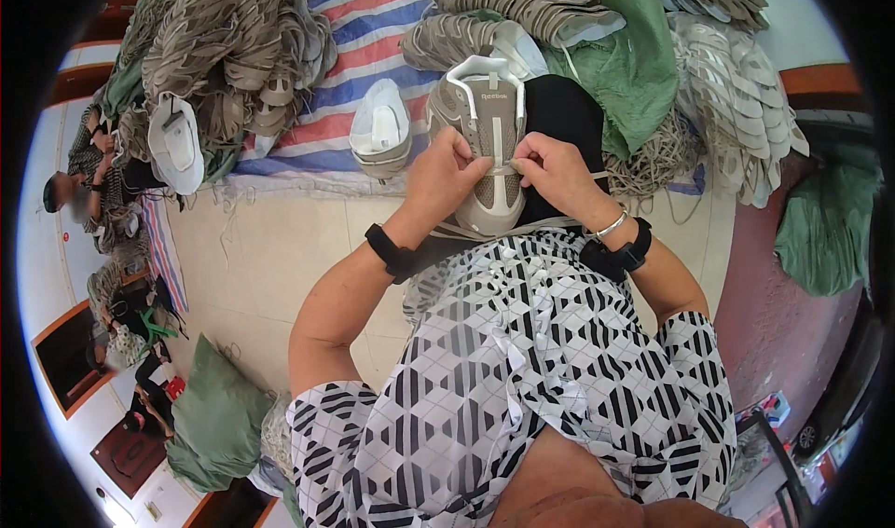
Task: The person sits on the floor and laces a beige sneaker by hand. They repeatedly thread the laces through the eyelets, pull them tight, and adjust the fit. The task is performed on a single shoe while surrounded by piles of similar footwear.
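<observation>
A taupe shoe upper (501, 202) with mesh panels and white trim lies on my lap, its toe toward me. A flat beige shoelace (502, 168) crosses it low on the front. My left hand (447, 166) pinches the lace on the left side of the shoe, thumb and forefinger pressed together. On the other side my right hand (557, 174) pinches the lace's opposite part. Loose lace (536, 227) trails below the toe across my lap. Just left of the shoe, a similar upper (380, 137) with a white lining stands on the striped sheet.
A red, white and blue striped sheet (350, 39) covers the floor ahead. Stacks of taupe uppers (219, 53) rise at left, with more (522, 6) ahead. Green sacking (643, 90) and a heap of laces (653, 162) lie at right. Other people (89, 174) sit far left.
</observation>
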{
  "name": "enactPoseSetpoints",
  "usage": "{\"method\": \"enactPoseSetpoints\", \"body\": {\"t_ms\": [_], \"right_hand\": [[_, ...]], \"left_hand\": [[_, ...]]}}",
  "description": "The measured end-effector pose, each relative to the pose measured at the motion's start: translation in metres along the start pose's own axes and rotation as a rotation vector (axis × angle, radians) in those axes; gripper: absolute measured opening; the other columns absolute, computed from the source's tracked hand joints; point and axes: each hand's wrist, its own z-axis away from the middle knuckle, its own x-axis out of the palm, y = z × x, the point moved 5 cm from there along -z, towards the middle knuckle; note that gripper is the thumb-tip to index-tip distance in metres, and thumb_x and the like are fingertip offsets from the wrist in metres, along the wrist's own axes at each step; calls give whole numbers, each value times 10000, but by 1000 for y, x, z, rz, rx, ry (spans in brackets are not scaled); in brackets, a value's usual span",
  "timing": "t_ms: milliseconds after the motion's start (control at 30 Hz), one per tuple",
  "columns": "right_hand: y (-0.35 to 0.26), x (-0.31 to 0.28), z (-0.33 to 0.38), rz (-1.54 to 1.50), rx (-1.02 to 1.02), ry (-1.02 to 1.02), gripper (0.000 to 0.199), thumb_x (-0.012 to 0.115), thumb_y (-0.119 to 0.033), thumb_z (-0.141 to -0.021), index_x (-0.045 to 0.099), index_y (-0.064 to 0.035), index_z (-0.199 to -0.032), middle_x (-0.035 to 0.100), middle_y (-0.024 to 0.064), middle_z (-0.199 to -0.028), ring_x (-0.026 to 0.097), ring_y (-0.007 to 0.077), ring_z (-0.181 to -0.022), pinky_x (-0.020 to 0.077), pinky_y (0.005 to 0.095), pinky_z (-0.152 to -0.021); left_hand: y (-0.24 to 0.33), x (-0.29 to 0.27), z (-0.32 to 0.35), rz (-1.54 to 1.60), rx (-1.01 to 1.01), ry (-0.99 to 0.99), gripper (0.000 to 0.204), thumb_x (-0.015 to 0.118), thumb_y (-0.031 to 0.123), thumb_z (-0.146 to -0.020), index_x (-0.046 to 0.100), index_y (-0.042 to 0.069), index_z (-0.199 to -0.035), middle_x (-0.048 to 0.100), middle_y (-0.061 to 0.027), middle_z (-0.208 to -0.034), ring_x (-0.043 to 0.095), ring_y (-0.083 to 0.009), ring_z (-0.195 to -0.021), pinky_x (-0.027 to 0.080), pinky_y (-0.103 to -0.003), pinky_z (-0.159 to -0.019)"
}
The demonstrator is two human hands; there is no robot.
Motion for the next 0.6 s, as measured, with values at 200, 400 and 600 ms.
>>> {"method": "enactPoseSetpoints", "body": {"t_ms": [200, 400, 600], "right_hand": [[-8, 0, -1, 78, -28, 15, 53, 583, -30, -867, 565, 20, -867, 629, 68, -735, 651, 118, -646, 502, 249, -579], [-9, 2, 0, 79, -45, 27, 44, 580, -26, -870, 570, 17, -874, 633, 61, -728, 651, 119, -645, 504, 250, -579], [0, 9, -2, 178, -87, 75, 65, 608, -58, -874, 592, 2, -894, 618, 26, -713, 580, 72, -583, 470, 214, -526]], "left_hand": [[3, -1, 2, -46, -50, 44, 311, 742, 261, -734, 508, 68, -807, 604, -73, -667, 618, -252, -632, 468, -362, -574], [-2, 0, 3, -13, -52, 41, 309, 739, 267, -738, 507, 72, -800, 598, -63, -655, 619, -241, -621, 469, -357, -566], [-3, 2, 5, 17, -21, 74, 325, 744, 276, -742, 497, 75, -804, 564, -40, -637, 577, -193, -582, 457, -330, -552]]}}
